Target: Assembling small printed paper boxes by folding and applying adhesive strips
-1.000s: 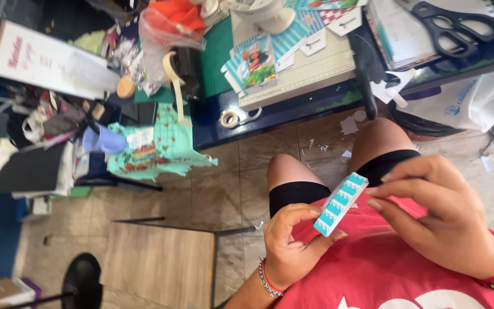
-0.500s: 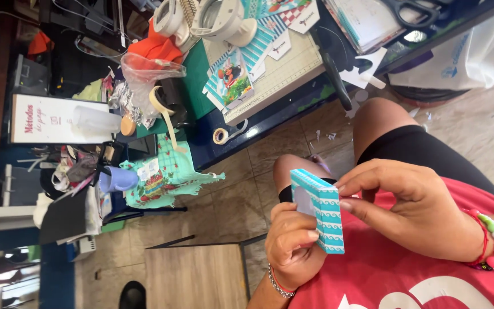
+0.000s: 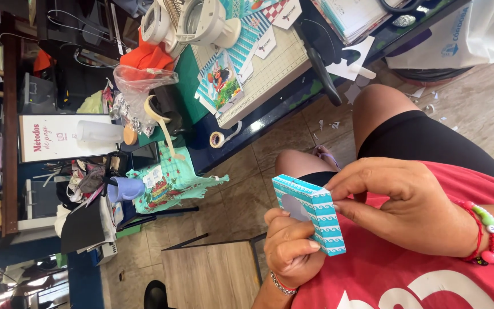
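Fingers (image 3: 354, 184) of my right hand (image 3: 407, 209) are pressed together in a pinch on the upper edge of the small paper box (image 3: 315, 213), thumb underneath and forefinger on top, right where one side panel meets the next. My left hand (image 3: 290, 252) cups the box from below, its fingers curled and closed round the lower corner so that the thing cannot twist. The box is turquoise with a white wave pattern and a round window cut into the face turned towards me; it is held up in the air over my lap, in front of my red shirt (image 3: 407, 274) and well apart from the tabletop (image 3: 261, 117), where the gridded cutting mat (image 3: 275, 68), a picture card (image 3: 221, 83) and a roll of tape (image 3: 217, 139) lie. Paper scraps (image 3: 350, 63) are strewn on the tabletop's edge and on the tiled floor (image 3: 247, 194). I judge this to be the shaping step: the walls already stand square, and I am firming a crease or seating a flap along that top edge. What comes next calls for a steady lower grip and light pressure from the pinch, since thin card buckles easily near the window; whether the far end is closed I cannot tell from here.
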